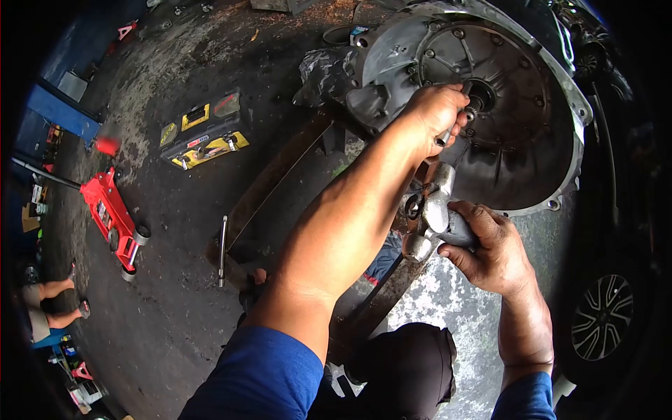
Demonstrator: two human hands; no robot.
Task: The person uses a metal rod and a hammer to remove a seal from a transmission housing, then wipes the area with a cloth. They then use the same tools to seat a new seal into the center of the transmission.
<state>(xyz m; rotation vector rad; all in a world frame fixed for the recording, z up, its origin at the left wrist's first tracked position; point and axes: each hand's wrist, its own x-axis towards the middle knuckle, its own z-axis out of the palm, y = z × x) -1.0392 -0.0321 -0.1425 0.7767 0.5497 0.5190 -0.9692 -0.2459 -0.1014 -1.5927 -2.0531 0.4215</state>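
Note:
My left hand (435, 117) is closed around a short metal bar (444, 138), whose lower end sticks out below my fingers. It is right beside the splined shaft (471, 113) in the middle of a large, bowl-shaped transmission bell housing (518, 164). Lower down, my right hand (495, 248) grips a hammer (437, 211) by its grey part, thumb and forefinger on either side. The hammer's silvery head has rounded ends and overlaps a metal frame beam (381, 297) in this view.
A black-and-yellow toolbox (204, 133) and a red floor jack (110, 218) stand on the stained floor at left. A long chrome wrench handle (223, 250) lies near the beam. Another person's legs (54, 304) show at far left. A car wheel (602, 317) is at right.

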